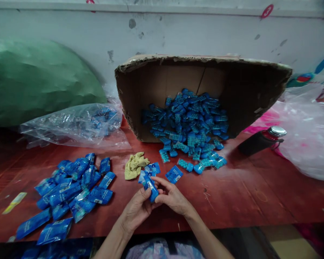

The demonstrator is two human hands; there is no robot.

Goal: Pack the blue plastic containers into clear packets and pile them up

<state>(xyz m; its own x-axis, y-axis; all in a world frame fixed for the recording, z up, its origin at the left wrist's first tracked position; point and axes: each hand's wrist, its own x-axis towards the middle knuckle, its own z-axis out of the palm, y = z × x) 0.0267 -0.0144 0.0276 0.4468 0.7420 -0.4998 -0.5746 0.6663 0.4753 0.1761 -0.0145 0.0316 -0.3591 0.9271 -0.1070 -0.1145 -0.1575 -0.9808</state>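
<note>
Blue foil sachet [152, 190] gripped between both hands at the near edge of the red wooden surface [245, 194].

Left hand [137, 208] curls round the sachet's lower end, right hand [172, 197] pinches it from the other side, fingers closed on it, with a few more small blue packets [151, 169] lying just beyond the fingertips. Left of the hands sprawls a heap of larger blue foil pouches [72, 187]; a crumpled yellow cloth [135, 164] sits between that heap and the hands. Behind, a torn cardboard box on its side [162, 82] spills blue blister strips [189, 126] onto the surface. A clear plastic bag [75, 124] lies by the box's left, a dark bottle with a silver cap [261, 140] on its side to the right.
</note>
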